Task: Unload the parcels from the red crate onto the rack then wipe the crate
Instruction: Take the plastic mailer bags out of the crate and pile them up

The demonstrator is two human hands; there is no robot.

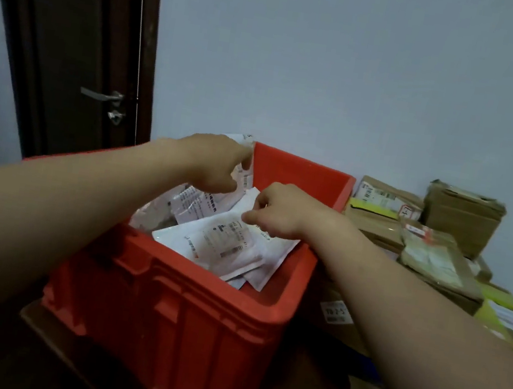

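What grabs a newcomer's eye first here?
The red crate sits at centre, full of parcels. Both hands are in it: the left hand grips an upright white parcel at the far rim, and the right hand pinches the flat white mailer on top. Brown cardboard boxes pile up to the crate's right; a dark door stands behind on the left.

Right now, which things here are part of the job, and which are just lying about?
Job: red crate, parcels inside it, left hand and right hand at the parcels.
Lying about: cardboard boxes beside the crate, door behind it.
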